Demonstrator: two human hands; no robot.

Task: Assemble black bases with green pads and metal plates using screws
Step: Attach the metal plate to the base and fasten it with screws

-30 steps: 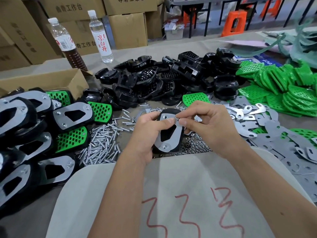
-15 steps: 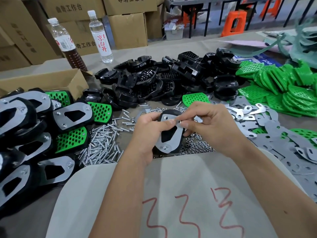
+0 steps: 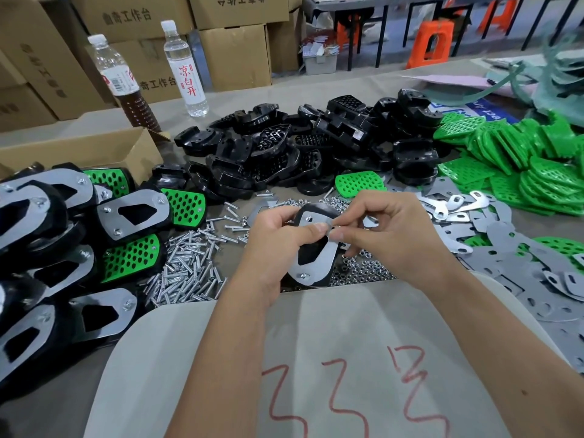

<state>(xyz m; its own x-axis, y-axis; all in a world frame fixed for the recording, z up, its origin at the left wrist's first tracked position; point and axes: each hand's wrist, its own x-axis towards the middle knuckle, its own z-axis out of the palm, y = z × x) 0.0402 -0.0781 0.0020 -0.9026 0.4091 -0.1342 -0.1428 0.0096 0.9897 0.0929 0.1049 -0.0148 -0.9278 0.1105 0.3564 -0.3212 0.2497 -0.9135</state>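
Note:
My left hand grips a black base with a metal plate laid on top, held upright over the table. A screw head shows at the plate's lower end. My right hand pinches at the plate's right edge with thumb and forefinger; what it pinches is too small to tell. Loose screws lie in a heap left of my hands. Small nuts are scattered under them. Black bases are piled behind, green pads at the right, metal plates spread at the right front.
Finished assemblies are stacked at the left. An open cardboard box and two bottles stand at the back left. Cardboard cartons line the far edge. A grey cloth with red marks lies under my forearms.
My right hand's fingers have shifted a little along the plate's upper right edge. The assembly has tilted slightly in my left hand.

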